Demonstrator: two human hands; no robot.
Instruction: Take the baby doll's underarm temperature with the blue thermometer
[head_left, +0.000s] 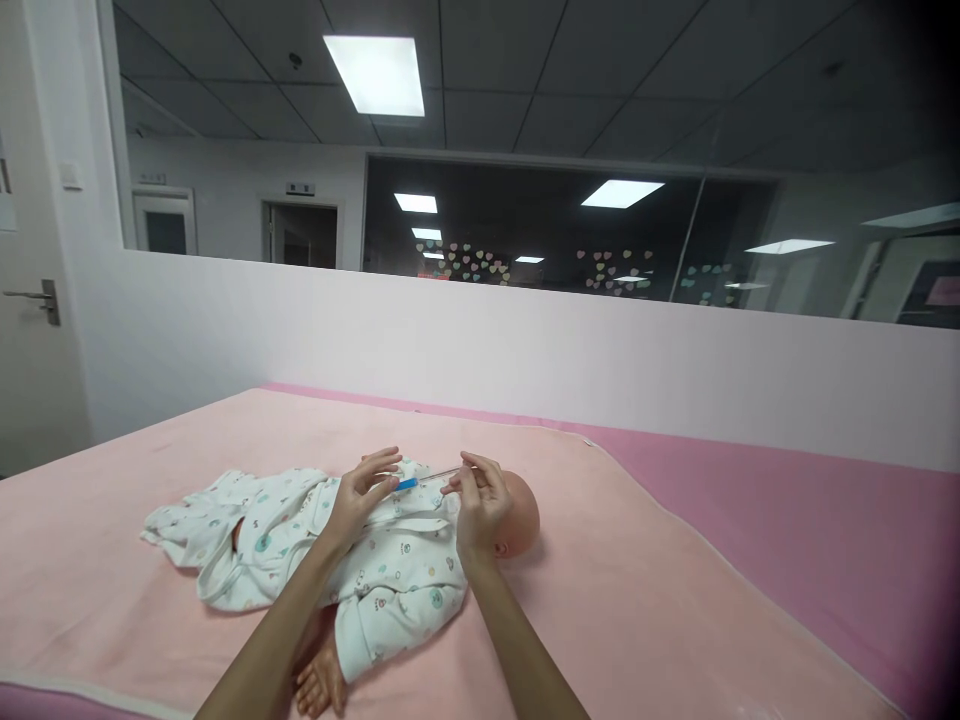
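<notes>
A baby doll (521, 515) in a white patterned romper (390, 570) lies on its back on a pink blanket (637, 600), head to the right. Above its chest I hold a thin clear stick with a blue end (420, 481), like a thermometer. My left hand (364, 495) pinches the blue end. My right hand (480, 495) pinches the clear end, hovering beside the doll's head. One bare doll hand (319, 685) sticks out of a sleeve near the bottom edge.
The blanket covers a darker pink mattress (825, 500) that reaches the white half wall (525, 340). Above the wall is a window onto a dim room. A white door with a handle (45, 300) stands at the left.
</notes>
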